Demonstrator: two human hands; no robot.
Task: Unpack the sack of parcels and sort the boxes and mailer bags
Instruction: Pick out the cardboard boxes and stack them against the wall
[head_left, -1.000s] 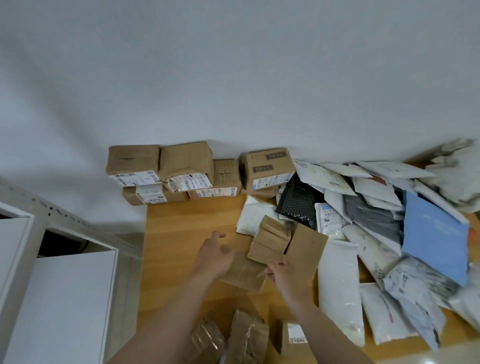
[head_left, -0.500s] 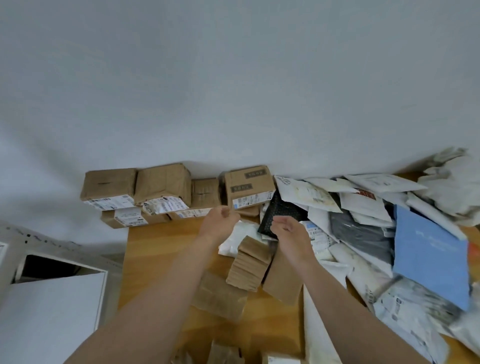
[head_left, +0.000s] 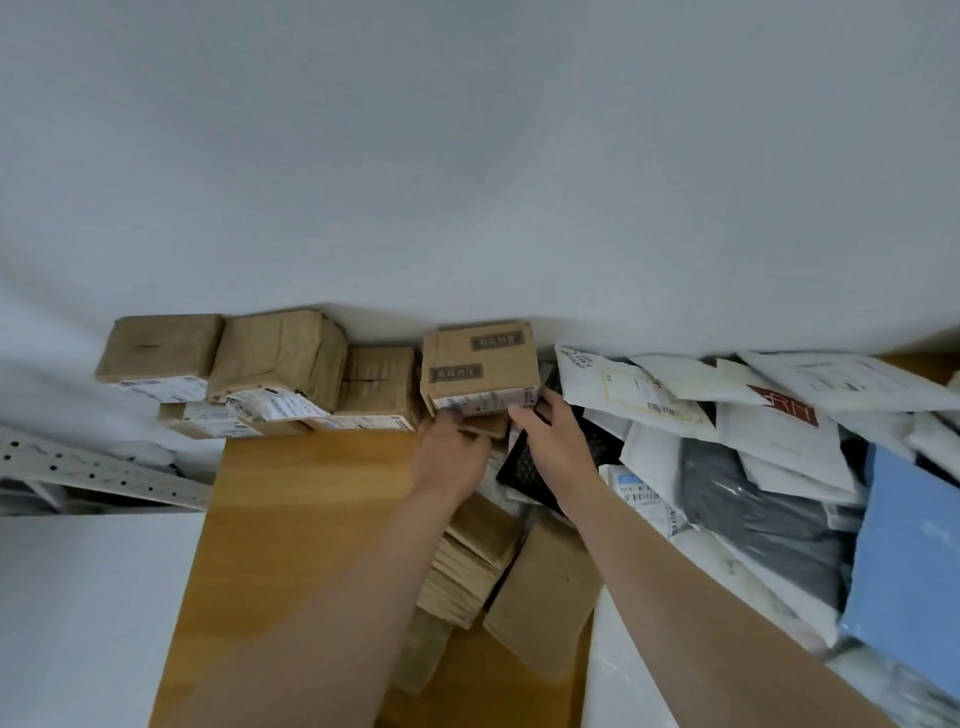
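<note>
A taped cardboard box (head_left: 480, 364) with a shipping label stands at the back against the wall, on top of a smaller box (head_left: 488, 427). My left hand (head_left: 449, 452) grips its lower front edge with curled fingers. My right hand (head_left: 556, 441) holds its lower right corner, thumb up along the side. Left of it stands a row of brown boxes (head_left: 280, 358). A heap of white, grey, black and blue mailer bags (head_left: 769, 441) spreads to the right. Brown paper parcels (head_left: 483, 561) lie under my forearms.
The wooden table (head_left: 311, 493) shows bare wood on its left half. A white perforated metal shelf rail (head_left: 98, 473) and a white cabinet top (head_left: 88, 613) sit off the table's left edge. The white wall (head_left: 467, 182) closes the back.
Both hands have reached forward from the brown paper parcels to the box at the back and taken hold of its lower edge. The view has moved closer to the wall.
</note>
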